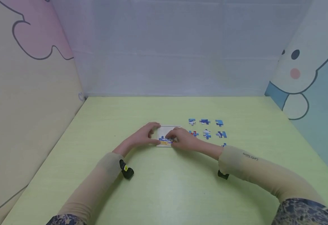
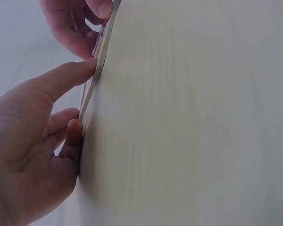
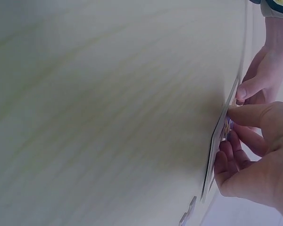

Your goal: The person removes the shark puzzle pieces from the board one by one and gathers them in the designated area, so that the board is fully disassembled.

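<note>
A small white puzzle board (image 1: 168, 129) lies flat on the green table (image 1: 164, 187). My left hand (image 1: 145, 135) holds the board's left side between thumb and fingers; its thumb (image 2: 68, 75) presses against the board's edge (image 2: 91, 92). My right hand (image 1: 184, 139) lies over the right part of the board, fingers curled. Its thumb and fingertips pinch a blue puzzle piece (image 3: 229, 124) against the board (image 3: 219, 141). Blue and yellow pieces (image 1: 165, 141) sit in the board's near row. My right hand hides much of the board.
Several loose blue puzzle pieces (image 1: 206, 128) lie in rows on the table just right of the board. Patterned walls enclose the table on the left, back and right. A small black device is strapped under each forearm (image 1: 126, 170).
</note>
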`<state>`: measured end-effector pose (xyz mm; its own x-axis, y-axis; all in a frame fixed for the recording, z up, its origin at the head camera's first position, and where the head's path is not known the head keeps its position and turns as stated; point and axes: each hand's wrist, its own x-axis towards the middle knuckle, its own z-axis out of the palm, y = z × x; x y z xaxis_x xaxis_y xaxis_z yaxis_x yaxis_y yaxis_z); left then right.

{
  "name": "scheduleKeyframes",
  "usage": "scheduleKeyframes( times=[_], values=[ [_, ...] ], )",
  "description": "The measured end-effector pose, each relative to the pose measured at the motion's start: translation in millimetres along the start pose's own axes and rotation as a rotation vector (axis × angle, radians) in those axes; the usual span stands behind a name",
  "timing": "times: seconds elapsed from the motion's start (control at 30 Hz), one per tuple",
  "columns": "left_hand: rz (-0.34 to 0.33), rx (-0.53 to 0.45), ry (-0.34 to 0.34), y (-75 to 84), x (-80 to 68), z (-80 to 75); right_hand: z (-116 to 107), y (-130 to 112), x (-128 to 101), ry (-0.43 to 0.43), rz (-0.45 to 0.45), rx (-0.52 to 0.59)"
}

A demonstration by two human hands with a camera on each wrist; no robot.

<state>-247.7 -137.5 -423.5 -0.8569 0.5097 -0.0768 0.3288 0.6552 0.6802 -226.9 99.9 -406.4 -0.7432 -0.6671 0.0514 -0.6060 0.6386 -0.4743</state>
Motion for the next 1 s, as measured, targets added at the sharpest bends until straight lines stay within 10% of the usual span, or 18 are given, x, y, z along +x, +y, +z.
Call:
scheduleKeyframes(
  times=[0.53,1.0],
  values=[
    [-0.003,0.005,0.0,0.2,2.0,-0.1,-13.8,10.0,5.9,-0.15,0.084,0.119],
    [0.003,0.006,-0.002,-4.7,2.8,0.4,-6.1,13.7,-21.3,0.072,0.015,0.055]
  ],
)
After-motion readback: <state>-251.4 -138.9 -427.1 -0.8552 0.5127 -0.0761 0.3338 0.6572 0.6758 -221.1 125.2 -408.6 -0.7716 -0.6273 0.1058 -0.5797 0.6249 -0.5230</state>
